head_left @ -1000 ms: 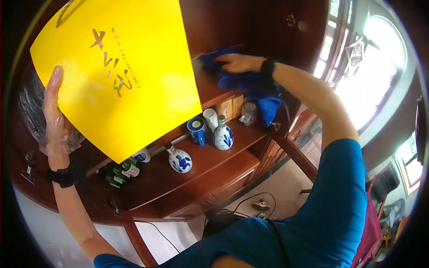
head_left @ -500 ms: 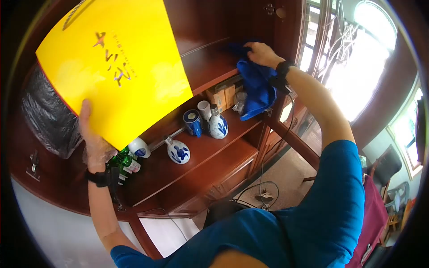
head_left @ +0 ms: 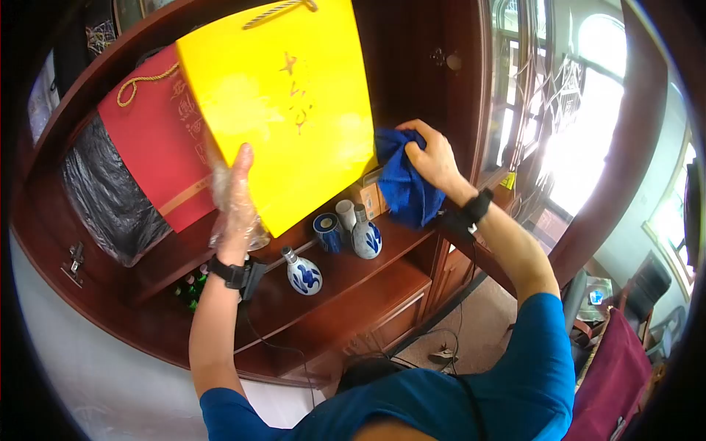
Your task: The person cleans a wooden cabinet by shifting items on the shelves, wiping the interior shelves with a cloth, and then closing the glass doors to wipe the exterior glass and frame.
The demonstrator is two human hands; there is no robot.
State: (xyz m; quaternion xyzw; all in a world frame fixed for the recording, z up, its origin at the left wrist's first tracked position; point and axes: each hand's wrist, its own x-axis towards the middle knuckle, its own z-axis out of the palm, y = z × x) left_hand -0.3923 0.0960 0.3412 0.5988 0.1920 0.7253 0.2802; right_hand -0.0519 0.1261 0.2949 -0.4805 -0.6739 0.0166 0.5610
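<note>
Yellow bag, tilted, with a rope handle at its top, stands out at the front of a dark wooden cabinet. My left hand, in clear plastic, grips it at the lower left edge, thumb on the front face; the other fingers are partly hidden. At its lower right side, my right hand is closed around a bunched blue cloth, which hangs below the fingers. Left of the yellow face, and partly behind it, leans a red bag with a gold cord; beyond that lies black plastic. On the shelf below: two blue-and-white bottles, a blue container, a white cup and light brown boxes. Green bottles are partly visible beside my left wrist.
</note>
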